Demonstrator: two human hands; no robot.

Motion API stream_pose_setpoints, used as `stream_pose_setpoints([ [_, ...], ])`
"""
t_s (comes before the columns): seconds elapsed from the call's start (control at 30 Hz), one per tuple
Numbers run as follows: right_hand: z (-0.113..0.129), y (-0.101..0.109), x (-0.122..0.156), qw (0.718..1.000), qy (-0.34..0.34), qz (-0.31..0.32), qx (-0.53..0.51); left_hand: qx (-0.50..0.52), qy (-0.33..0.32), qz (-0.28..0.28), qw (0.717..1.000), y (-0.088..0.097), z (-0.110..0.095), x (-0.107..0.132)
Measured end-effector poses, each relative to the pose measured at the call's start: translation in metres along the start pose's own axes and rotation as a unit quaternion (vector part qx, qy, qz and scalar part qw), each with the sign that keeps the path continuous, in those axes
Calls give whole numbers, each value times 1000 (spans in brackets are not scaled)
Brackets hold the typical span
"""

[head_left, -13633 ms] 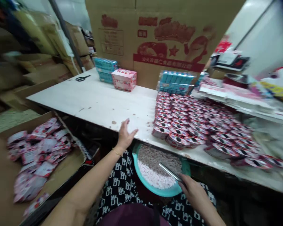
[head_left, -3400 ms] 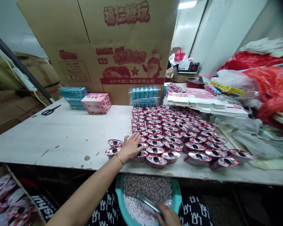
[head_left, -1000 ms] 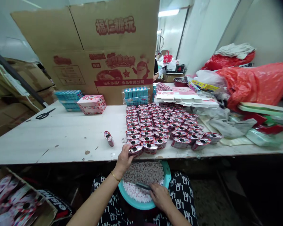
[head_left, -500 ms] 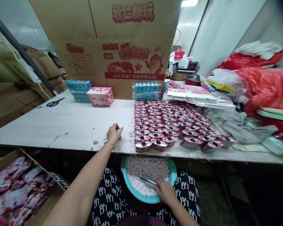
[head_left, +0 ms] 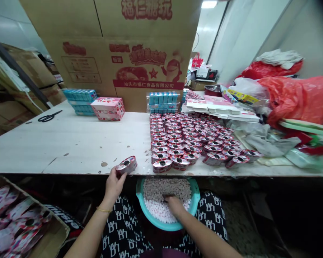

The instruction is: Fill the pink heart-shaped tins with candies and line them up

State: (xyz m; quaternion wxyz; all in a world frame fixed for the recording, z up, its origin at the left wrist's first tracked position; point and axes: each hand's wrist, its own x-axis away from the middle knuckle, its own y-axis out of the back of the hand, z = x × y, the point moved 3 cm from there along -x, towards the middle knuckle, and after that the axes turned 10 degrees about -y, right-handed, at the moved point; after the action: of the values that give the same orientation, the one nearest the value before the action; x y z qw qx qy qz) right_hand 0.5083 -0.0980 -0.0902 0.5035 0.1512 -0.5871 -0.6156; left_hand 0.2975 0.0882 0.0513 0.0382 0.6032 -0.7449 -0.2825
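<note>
My left hand [head_left: 115,184] is closed on the near end of a small oval pink-and-red carton [head_left: 127,165] with a dark round hole in its top. The carton is at the table's front edge, slightly tilted. On my lap stands a turquoise basin [head_left: 143,208] full of small white candies [head_left: 157,211]. My right hand [head_left: 175,206] reaches down into these candies, fingers closed around a metal scoop that is now nearly all hidden. To the right of the left hand, rows of similar oval cartons [head_left: 162,165] stand upright with their holes facing up.
A large cardboard box [head_left: 83,32] rises behind the table [head_left: 78,143]. Blue packs [head_left: 80,96], a pink box [head_left: 109,107] and black scissors [head_left: 50,116] lie towards the back left. An open carton [head_left: 56,234] of pink packets is at lower left. Red plastic bags [head_left: 298,96] crowd the right.
My left hand has drawn back towards me, with the oval carton now at the table edge. My right hand has pushed the metal scoop down into the candies. The view has shifted slightly.
</note>
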Motion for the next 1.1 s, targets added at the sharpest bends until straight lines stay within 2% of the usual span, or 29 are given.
stream_pose_setpoints([
  [0.07, 12, -17, -11, 999, -5, 14, -31, -67, -3, 14, 998, -11, -8, -8],
  [0.17, 16, -28, -19, 997, -1, 29, -75, -38, -24, 42, 998, -24, -15, -23],
  [0.3, 5, -19, -16, 992, 24, 38, -120, 22, -35, 72, 997, -31, -10, -31],
  [0.43, -11, -1, 4, 993, 16, 23, -117, -36, -26, 40, 998, -33, -5, -43],
  [0.63, -24, 2, 36, 992, 65, -6, -106, -109, -66, 32, 991, -69, -15, -99],
  [0.7, -26, 0, 37, 992, 71, -14, -102, -113, -54, 15, 992, -72, -17, -114],
  [0.73, -28, 0, 37, 992, 73, -16, -99, -118, -49, 1, 992, -68, -17, -117],
  [0.8, -32, 0, 34, 992, 74, -13, -97, -131, -62, -33, 989, -46, -13, -113],
  [0.83, -36, -1, 33, 993, 76, -6, -95, -137, -78, -56, 986, -26, -8, -105],
  [0.9, -45, -3, 28, 993, 78, 12, -88, -162, -113, -117, 973, 28, 9, -78],
  [0.97, -57, -9, 20, 994, 78, 30, -76, -222, -102, -194, 950, 96, 37, -36],
  [1.03, -69, -17, 11, 994, 83, 43, -62, -312, -10, -259, 914, 167, 73, 20],
  [1.07, -74, -21, 6, 994, 86, 49, -56, -354, 59, -272, 893, 199, 93, 50],
  [1.1, -78, -24, 3, 993, 89, 55, -50, -386, 137, -260, 875, 226, 113, 80],
])
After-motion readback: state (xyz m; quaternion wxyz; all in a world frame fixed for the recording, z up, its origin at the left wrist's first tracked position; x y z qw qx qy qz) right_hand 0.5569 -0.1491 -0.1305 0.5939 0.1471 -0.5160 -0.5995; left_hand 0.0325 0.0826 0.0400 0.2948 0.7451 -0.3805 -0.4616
